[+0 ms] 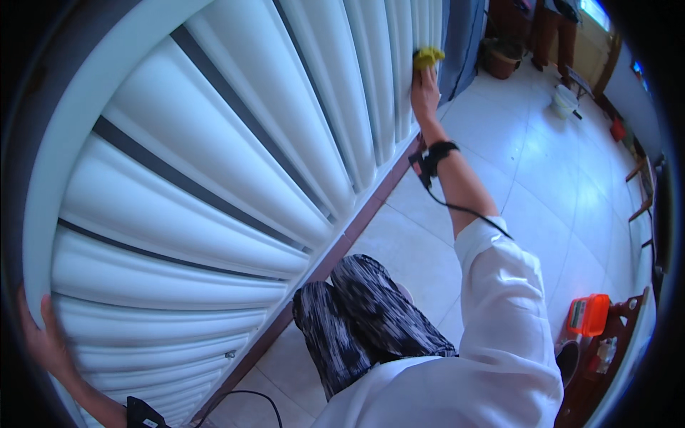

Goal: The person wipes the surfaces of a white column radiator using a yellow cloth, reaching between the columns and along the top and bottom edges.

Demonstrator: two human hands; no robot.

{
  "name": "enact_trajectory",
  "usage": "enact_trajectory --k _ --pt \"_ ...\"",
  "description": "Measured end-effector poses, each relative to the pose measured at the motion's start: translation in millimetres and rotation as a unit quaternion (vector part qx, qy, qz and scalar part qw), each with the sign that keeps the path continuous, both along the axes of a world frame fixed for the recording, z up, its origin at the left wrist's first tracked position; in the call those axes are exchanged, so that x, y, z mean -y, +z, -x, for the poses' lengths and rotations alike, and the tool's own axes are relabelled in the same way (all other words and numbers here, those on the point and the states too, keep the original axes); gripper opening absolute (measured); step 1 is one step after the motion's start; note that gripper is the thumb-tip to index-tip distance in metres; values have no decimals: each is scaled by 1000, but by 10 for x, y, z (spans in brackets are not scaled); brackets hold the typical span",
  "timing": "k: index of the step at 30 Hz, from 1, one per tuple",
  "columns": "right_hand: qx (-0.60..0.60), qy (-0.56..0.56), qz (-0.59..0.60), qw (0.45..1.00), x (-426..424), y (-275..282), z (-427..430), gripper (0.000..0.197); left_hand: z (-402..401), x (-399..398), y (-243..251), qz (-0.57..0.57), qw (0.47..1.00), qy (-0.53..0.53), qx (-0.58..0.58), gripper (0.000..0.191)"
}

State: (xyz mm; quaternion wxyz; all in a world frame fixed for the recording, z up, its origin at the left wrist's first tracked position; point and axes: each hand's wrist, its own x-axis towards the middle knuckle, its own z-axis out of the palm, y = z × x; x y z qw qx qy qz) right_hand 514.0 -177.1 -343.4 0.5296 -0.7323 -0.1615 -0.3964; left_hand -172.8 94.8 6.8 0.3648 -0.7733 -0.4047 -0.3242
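Observation:
A white slatted radiator (214, 176) fills the left and upper part of the head view. My right hand (425, 99), arm stretched out, presses a yellow cloth (428, 56) against the radiator's slats near its far end. At the lower left my left hand (48, 337) grips the radiator's top edge, with the thumb on the near side and the fingers partly hidden. Black straps with cables sit on both wrists.
A blue-grey curtain (463, 48) hangs past the radiator's far end. On the tiled floor (535, 187) stand a potted plant (500, 64) and a pale bucket (564, 101). A person (556, 32) stands at the back. An orange container (588, 315) sits on wooden furniture at the right.

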Motion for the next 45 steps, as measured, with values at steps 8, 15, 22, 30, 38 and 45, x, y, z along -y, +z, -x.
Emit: enact_trajectory --k 8,15,22,30,38,45 --pt "-201 11 190 961 280 -1380 246 30 -290 164 -8 -40 998 19 -35 59" --pt "-205 178 523 808 794 -697 111 25 -702 503 -131 -38 998 -49 -28 56" --pt "-51 306 -159 937 194 1529 1400 42 -740 878 -12 -44 995 -90 -28 54" --pt "172 172 -57 968 -746 2032 1711 43 -736 816 -46 -33 998 -42 -17 56" --pt "124 146 29 981 -524 28 2172 20 -414 279 -96 -101 994 7 -32 67" --pt "-4 139 137 981 -174 -1241 2378 36 -414 197 -63 -73 996 -12 -45 67"
